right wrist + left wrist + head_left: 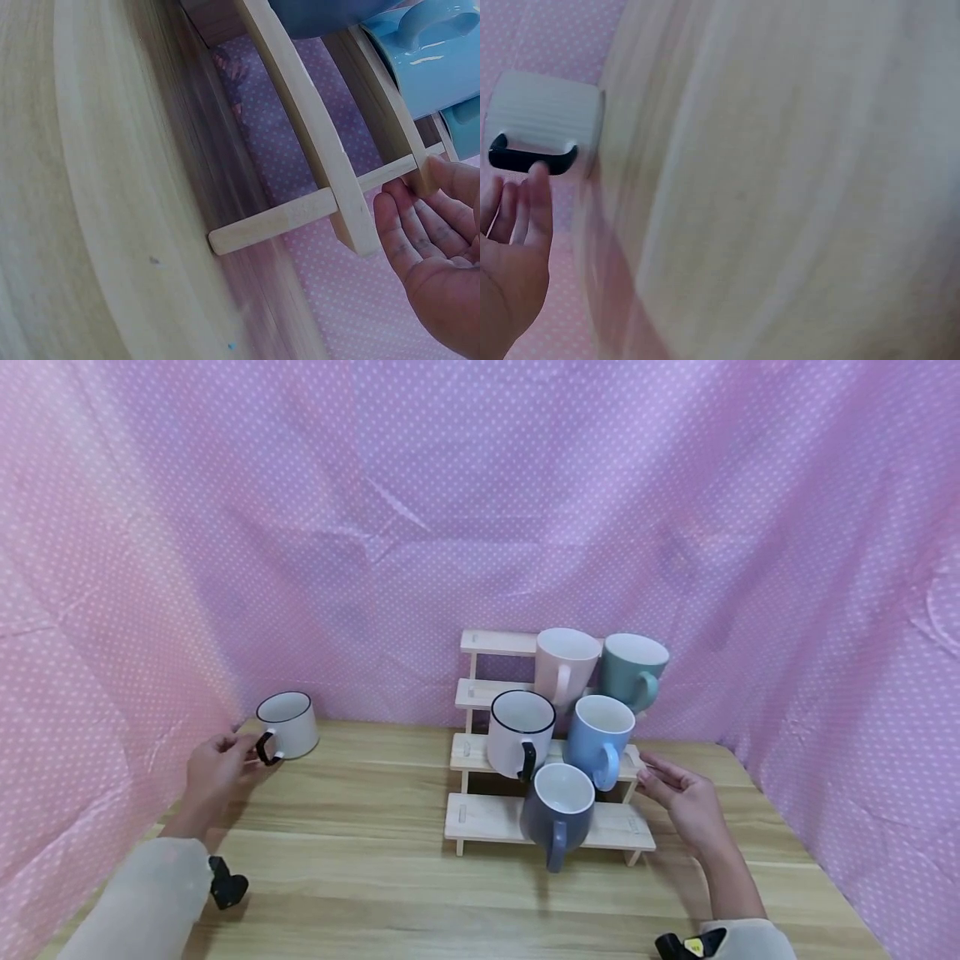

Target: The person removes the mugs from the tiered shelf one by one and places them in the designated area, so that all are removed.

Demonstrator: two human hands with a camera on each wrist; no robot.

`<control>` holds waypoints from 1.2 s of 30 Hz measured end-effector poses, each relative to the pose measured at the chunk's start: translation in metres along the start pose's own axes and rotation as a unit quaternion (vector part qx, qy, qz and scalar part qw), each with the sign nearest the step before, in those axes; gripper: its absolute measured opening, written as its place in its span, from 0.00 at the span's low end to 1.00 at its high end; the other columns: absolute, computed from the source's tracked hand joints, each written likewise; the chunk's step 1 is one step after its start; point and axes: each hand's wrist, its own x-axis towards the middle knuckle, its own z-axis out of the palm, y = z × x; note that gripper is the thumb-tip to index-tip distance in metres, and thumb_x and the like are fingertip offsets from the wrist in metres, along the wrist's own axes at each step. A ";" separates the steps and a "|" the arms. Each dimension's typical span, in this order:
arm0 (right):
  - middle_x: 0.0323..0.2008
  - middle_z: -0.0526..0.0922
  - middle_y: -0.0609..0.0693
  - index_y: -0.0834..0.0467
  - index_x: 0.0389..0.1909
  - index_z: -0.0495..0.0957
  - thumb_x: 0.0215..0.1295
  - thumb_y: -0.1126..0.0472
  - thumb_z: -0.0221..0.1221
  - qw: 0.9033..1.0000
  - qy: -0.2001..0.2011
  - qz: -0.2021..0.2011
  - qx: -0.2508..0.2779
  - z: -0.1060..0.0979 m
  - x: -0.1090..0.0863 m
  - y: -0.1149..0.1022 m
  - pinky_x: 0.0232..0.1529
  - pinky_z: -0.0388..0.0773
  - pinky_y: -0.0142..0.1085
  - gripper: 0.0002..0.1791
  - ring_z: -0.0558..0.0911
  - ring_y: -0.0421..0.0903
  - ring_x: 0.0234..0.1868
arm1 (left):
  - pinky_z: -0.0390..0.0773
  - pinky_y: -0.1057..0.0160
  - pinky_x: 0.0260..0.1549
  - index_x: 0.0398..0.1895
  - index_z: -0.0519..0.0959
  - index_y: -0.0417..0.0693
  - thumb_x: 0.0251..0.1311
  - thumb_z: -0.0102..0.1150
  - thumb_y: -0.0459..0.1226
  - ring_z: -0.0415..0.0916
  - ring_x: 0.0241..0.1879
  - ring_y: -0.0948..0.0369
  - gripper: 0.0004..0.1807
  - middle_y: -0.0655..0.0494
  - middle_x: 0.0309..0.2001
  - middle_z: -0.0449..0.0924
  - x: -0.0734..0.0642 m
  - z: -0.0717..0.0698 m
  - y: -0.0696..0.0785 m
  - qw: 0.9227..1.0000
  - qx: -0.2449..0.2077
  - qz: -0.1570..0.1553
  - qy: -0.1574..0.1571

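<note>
At the far left of the table stands a white enamel-style mug [298, 731] with a black rim and a black handle [532, 160]. My left hand [217, 768] is beside that handle; one fingertip appears to touch it, and the fingers are fairly straight. To the right is a stepped wooden rack [487, 818]. My right hand [688, 802] pinches the right end of its second step, thumb above and fingers beneath, as the right wrist view shows. The rack bears a dark grey-blue mug [551, 818], a light blue mug [596, 743] and another black-rimmed white mug [510, 747].
Higher on the rack are a pink mug [555, 672] and a green mug [626, 672]. The wooden table [360, 860] runs in front of and between the mug and rack. A pink dotted cloth [375, 568] hangs behind and at both sides.
</note>
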 end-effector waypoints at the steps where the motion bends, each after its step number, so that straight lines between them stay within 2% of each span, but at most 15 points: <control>1: 0.47 0.86 0.36 0.68 0.71 0.68 0.75 0.56 0.61 1.000 0.001 0.001 -0.001 0.000 0.000 -0.001 0.50 0.82 0.27 0.31 0.87 0.36 0.44 | 0.86 0.66 0.38 0.51 0.73 0.32 0.77 0.49 0.49 0.81 0.36 0.66 0.24 0.45 0.44 0.79 0.001 -0.001 0.002 1.000 -0.003 0.003 0.016; 5: 0.47 0.86 0.38 0.69 0.71 0.67 0.75 0.58 0.60 1.000 -0.001 0.001 -0.001 0.000 -0.001 -0.004 0.50 0.82 0.26 0.30 0.87 0.37 0.44 | 0.87 0.66 0.35 0.50 0.74 0.32 0.76 0.50 0.47 0.78 0.33 0.68 0.22 0.57 0.36 0.78 0.006 -0.005 0.016 0.998 -0.018 0.020 0.051; 10: 0.46 0.86 0.37 0.70 0.71 0.67 0.75 0.59 0.60 1.000 -0.001 0.001 0.001 -0.001 -0.001 -0.004 0.50 0.82 0.27 0.30 0.87 0.38 0.44 | 0.86 0.68 0.34 0.50 0.75 0.31 0.75 0.52 0.43 0.79 0.31 0.70 0.19 0.60 0.31 0.78 0.015 -0.004 0.037 0.997 -0.022 0.058 0.045; 13: 0.46 0.86 0.36 0.69 0.71 0.67 0.75 0.59 0.60 1.000 -0.002 0.003 0.001 -0.001 -0.001 -0.002 0.50 0.82 0.27 0.30 0.87 0.38 0.45 | 0.86 0.69 0.35 0.49 0.74 0.30 0.75 0.52 0.44 0.80 0.31 0.70 0.21 0.54 0.35 0.78 0.019 0.000 0.051 0.996 -0.002 0.082 0.032; 16: 0.47 0.87 0.38 0.69 0.71 0.67 0.75 0.59 0.60 1.000 -0.001 0.008 0.001 0.000 -0.001 -0.003 0.50 0.82 0.27 0.30 0.87 0.38 0.45 | 0.86 0.68 0.35 0.51 0.73 0.27 0.76 0.51 0.45 0.80 0.33 0.68 0.24 0.43 0.42 0.77 0.020 0.007 0.064 0.995 0.014 0.096 0.018; 19: 0.50 0.87 0.44 0.69 0.71 0.67 0.75 0.59 0.60 1.000 0.000 0.011 -0.001 0.001 -0.001 -0.004 0.50 0.82 0.27 0.30 0.87 0.38 0.45 | 0.86 0.68 0.37 0.55 0.72 0.27 0.76 0.48 0.47 0.81 0.35 0.66 0.26 0.36 0.50 0.74 0.021 0.014 0.077 0.995 0.023 0.096 0.003; 24: 0.53 0.86 0.52 0.69 0.71 0.67 0.75 0.60 0.60 1.000 -0.002 0.010 -0.003 0.001 0.000 -0.004 0.50 0.82 0.28 0.29 0.87 0.38 0.45 | 0.85 0.67 0.39 0.58 0.71 0.29 0.77 0.47 0.49 0.84 0.38 0.60 0.28 0.34 0.55 0.73 0.024 0.024 0.096 0.993 0.041 0.105 -0.020; 30: 0.50 0.87 0.46 0.69 0.71 0.67 0.75 0.60 0.60 1.000 -0.001 0.010 0.000 0.001 0.000 -0.003 0.50 0.82 0.28 0.30 0.87 0.38 0.45 | 0.85 0.66 0.43 0.60 0.70 0.28 0.77 0.49 0.50 0.81 0.38 0.64 0.30 0.33 0.56 0.72 0.025 0.042 0.118 0.989 0.051 0.129 -0.047; 36: 0.50 0.86 0.45 0.69 0.71 0.67 0.75 0.60 0.61 1.000 -0.001 0.010 0.000 0.001 0.000 -0.003 0.51 0.82 0.29 0.30 0.87 0.36 0.44 | 0.85 0.63 0.46 0.58 0.71 0.30 0.76 0.51 0.49 0.79 0.46 0.53 0.28 0.33 0.55 0.74 0.024 0.063 0.142 0.984 0.060 0.146 -0.078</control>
